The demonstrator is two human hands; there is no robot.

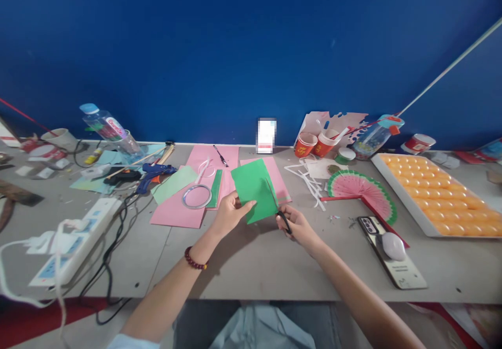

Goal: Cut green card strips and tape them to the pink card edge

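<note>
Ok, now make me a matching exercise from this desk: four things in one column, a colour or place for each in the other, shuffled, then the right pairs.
Things
1. Green paper
2. Scissors
3. Glue gun
4. Pleated fan

Colours and places
A. Mostly blue
B. In the right hand
C. Pink with a green edge
D. In the left hand

Pairs: 1-D, 2-B, 3-A, 4-C

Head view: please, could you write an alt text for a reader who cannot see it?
The left hand holds green paper and the right hand scissors at its right side, above a grey table with pink sheets.
</note>
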